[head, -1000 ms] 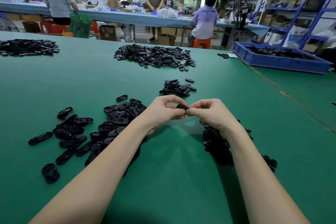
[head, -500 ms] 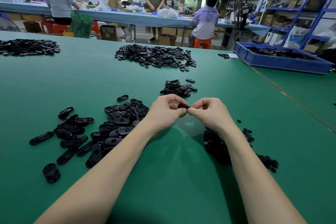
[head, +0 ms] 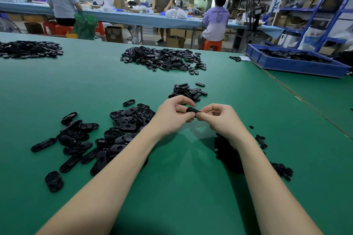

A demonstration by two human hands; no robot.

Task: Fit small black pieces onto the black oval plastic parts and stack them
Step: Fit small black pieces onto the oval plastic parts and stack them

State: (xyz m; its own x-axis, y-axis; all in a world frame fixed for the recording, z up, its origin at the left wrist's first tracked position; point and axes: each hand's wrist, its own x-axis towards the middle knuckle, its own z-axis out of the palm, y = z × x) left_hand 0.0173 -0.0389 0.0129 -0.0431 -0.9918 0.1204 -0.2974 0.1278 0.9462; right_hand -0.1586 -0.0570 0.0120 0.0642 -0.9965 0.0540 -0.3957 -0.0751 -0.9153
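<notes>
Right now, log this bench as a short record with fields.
left hand: pinches the oval part
right hand: pinches the same part from the other side
oval part: held above the table, mostly hidden by fingers
ovals pile: left of the left arm
small pieces pile: partly under the right arm
stack: just beyond the hands
blue tray: far right, holds black parts

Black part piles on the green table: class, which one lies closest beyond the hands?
The small pile just beyond the left hand and right hand; the other far piles lie nearer the table's far edge.
</notes>
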